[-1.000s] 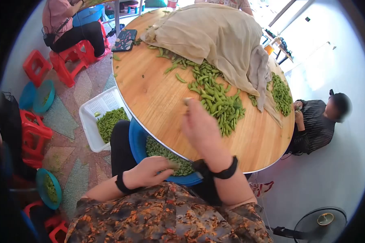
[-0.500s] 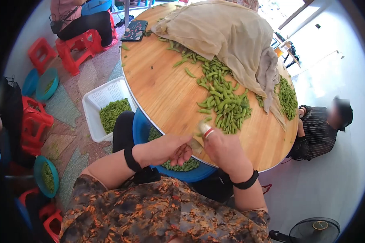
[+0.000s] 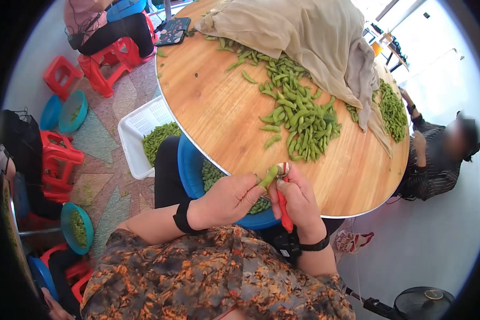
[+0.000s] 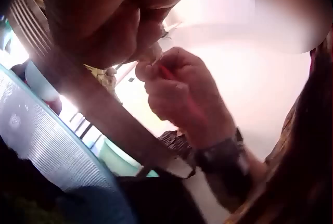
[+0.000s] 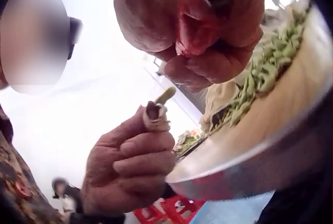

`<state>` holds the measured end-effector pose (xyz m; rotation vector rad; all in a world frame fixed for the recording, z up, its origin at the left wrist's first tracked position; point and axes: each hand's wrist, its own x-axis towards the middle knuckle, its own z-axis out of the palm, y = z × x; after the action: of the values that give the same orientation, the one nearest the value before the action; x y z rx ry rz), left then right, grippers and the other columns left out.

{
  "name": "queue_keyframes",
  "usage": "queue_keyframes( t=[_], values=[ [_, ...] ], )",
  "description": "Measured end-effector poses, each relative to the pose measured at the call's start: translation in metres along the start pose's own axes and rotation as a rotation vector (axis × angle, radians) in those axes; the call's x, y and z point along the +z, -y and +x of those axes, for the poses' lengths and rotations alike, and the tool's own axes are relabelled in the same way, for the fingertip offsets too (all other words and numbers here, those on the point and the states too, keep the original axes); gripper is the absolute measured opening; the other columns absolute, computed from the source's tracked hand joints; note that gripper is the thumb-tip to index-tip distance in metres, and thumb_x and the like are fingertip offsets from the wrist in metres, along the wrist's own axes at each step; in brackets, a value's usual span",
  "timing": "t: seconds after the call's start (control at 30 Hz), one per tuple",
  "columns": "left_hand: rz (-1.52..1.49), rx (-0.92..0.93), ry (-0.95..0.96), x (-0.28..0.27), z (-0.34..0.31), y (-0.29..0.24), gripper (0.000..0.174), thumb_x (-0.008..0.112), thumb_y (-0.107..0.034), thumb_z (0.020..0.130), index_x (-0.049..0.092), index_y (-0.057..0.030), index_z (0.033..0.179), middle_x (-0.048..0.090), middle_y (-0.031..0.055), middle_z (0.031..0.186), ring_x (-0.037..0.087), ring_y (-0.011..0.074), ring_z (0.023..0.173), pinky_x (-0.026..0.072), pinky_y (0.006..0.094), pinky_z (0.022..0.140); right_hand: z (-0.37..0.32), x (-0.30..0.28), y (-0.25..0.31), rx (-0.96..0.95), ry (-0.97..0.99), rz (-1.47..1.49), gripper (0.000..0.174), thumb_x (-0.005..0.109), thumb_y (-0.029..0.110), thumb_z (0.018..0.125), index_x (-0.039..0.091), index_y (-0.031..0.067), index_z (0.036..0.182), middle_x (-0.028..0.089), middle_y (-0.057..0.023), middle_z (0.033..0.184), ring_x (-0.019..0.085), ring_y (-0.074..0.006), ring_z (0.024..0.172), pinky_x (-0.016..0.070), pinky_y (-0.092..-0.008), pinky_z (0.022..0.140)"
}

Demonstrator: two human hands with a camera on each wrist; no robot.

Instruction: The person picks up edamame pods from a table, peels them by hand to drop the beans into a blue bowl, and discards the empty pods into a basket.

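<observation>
Above the near table edge, my left hand (image 3: 224, 200) pinches a green edamame pod (image 3: 270, 175) between thumb and forefinger, with its tip sticking out. Close against it, my right hand (image 3: 298, 200) grips a red-handled tool (image 3: 286, 213); the tool's working end is hidden by the fingers. A white wrap with a red band (image 3: 284, 168) covers a right fingertip, right at the pod. In the right wrist view the left fingertips are covered too, and the pod (image 5: 166, 95) points up from them. Below the hands, a blue basin (image 3: 189, 165) holds shelled green beans (image 3: 210, 175).
A pile of pods (image 3: 304, 120) lies on the round wooden table (image 3: 213, 106), partly under a beige cloth (image 3: 293, 26). Left of the basin stands a white crate (image 3: 136, 144) with pods. Another person (image 3: 437, 154) sits at the right; red stools (image 3: 61, 77) stand on the left.
My right hand came back from beside the pod pile to the table edge. My left hand rose from over the basin, and both now meet at an edamame pod.
</observation>
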<state>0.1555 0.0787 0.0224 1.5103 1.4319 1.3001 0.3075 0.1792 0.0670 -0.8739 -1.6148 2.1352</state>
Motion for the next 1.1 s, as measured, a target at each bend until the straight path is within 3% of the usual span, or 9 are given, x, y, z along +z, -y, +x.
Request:
queue_keyframes(
  t=[0.37,0.47,0.53,0.67,0.77,0.8,0.9,0.97,1.1],
  values=[
    [0.326,0.121,0.078,-0.003,-0.006,0.001,0.023,0.056,-0.019,0.091,0.048,-0.0024,0.078,0.05,0.0183,0.068,0.054,0.0392,0.064,0.0424,0.0429,0.054,-0.006,-0.005,-0.006,0.039,0.097,-0.215,0.013,0.038,0.002,0.091,0.046,0.004,0.101,0.047,-0.0006,0.064,0.044,-0.0071,0.043,0.0348,-0.0209,0.04],
    [0.304,0.195,0.099,-0.009,-0.006,0.006,0.026,0.053,-0.024,0.095,0.049,-0.0036,0.079,0.05,0.0116,0.064,0.052,0.0308,0.056,0.0413,0.0365,0.05,-0.005,-0.004,-0.01,-0.018,0.12,-0.166,0.015,0.037,0.001,0.09,0.046,0.0048,0.101,0.047,-0.0006,0.063,0.043,-0.0077,0.041,0.0343,-0.0206,0.038],
    [-0.549,-0.487,0.466,-0.021,-0.005,0.0,0.032,0.048,-0.03,0.098,0.049,-0.005,0.08,0.047,0.0024,0.061,0.047,0.0164,0.051,0.0376,0.0282,0.048,-0.007,-0.003,-0.008,0.121,0.167,0.046,0.017,0.035,0.0,0.089,0.047,0.0055,0.1,0.047,-0.0009,0.062,0.042,-0.0083,0.039,0.0339,-0.0211,0.036],
    [-1.188,-0.613,0.59,-0.019,-0.009,0.017,0.034,0.045,-0.034,0.1,0.053,-0.0055,0.082,0.045,-0.0026,0.061,0.043,0.0086,0.053,0.0356,0.0237,0.048,-0.003,0.005,-0.015,0.22,0.257,0.495,0.015,0.036,0.002,0.089,0.047,0.0057,0.1,0.049,-0.0009,0.062,0.042,-0.008,0.037,0.0336,-0.0211,0.034],
    [-0.481,-0.357,0.355,-0.023,-0.003,0.006,0.033,0.051,-0.033,0.097,0.054,-0.0042,0.081,0.044,-0.0016,0.059,0.046,0.0096,0.054,0.0381,0.0261,0.049,-0.001,0.007,-0.017,0.187,0.123,0.387,0.009,0.038,0.007,0.093,0.046,0.0061,0.096,0.049,-0.0007,0.062,0.042,-0.0072,0.038,0.0341,-0.0204,0.036],
    [-0.09,-0.058,0.192,-0.02,-0.005,0.004,0.029,0.06,-0.029,0.091,0.055,-0.003,0.08,0.048,0.0045,0.061,0.053,0.0177,0.056,0.0419,0.0315,0.051,-0.001,0.007,-0.02,0.093,0.09,0.245,0.007,0.039,0.008,0.094,0.046,0.0062,0.095,0.049,-0.0004,0.062,0.043,-0.0069,0.039,0.0344,-0.0203,0.036],
    [0.453,0.201,0.051,-0.023,-0.003,-0.007,0.024,0.065,-0.023,0.087,0.055,-0.0026,0.081,0.051,0.0116,0.066,0.056,0.0293,0.06,0.0436,0.0371,0.054,-0.006,0.016,-0.022,-0.038,0.035,0.034,0.007,0.04,0.008,0.095,0.045,0.0063,0.091,0.048,0.0003,0.06,0.044,-0.0062,0.04,0.0349,-0.0204,0.037],
    [0.381,0.138,0.101,-0.021,-0.007,-0.003,0.021,0.064,-0.021,0.085,0.055,-0.0034,0.08,0.054,0.0156,0.072,0.055,0.0367,0.066,0.044,0.0397,0.055,-0.008,0.021,-0.021,-0.084,0.014,-0.034,0.007,0.04,0.008,0.096,0.044,0.0062,0.09,0.047,0.0006,0.06,0.044,-0.0058,0.041,0.0351,-0.0205,0.038],
    [0.014,0.023,0.115,-0.019,-0.016,0.0,0.025,0.054,-0.023,0.094,0.052,-0.0029,0.08,0.05,0.0132,0.067,0.053,0.0289,0.059,0.0426,0.0365,0.053,-0.01,0.026,-0.024,-0.083,-0.014,-0.046,0.006,0.041,0.006,0.095,0.044,0.006,0.09,0.048,0.0012,0.061,0.044,-0.0045,0.042,0.035,-0.0201,0.038]
  ],
)
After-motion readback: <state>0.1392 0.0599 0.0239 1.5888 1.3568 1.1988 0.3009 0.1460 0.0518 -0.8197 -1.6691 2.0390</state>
